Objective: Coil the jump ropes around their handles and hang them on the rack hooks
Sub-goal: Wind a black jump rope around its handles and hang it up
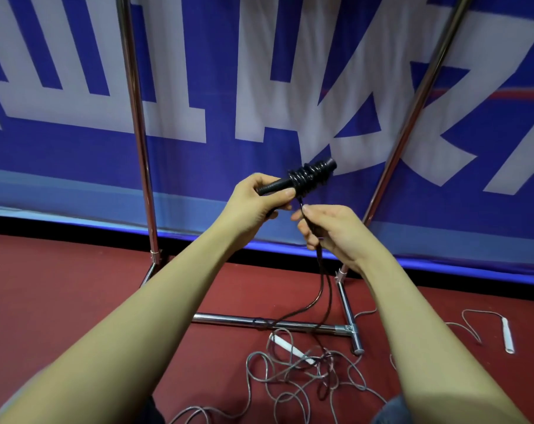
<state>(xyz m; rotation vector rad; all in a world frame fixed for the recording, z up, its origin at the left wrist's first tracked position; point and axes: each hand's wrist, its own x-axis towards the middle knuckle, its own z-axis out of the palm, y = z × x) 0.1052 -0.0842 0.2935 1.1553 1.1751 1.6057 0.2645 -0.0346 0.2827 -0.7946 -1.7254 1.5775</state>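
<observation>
My left hand (pixel 259 198) grips the black jump rope handles (pixel 302 179), held out in front of me and pointing up to the right. Several turns of dark rope (pixel 310 175) are wound around their upper part. My right hand (pixel 327 229) pinches the loose dark rope (pixel 320 289) just below the handles; from it the rope hangs down to the floor. The chrome rack (pixel 137 117) stands behind, its two uprights and base bar in view. No hooks show in the frame.
A grey jump rope (pixel 290 377) with a white handle (pixel 290 348) lies tangled on the red floor below my hands. Another white handle (pixel 508 336) lies to the right. A blue-and-white banner (pixel 259 87) covers the wall behind. The rack's base bar (pixel 259 321) crosses the floor.
</observation>
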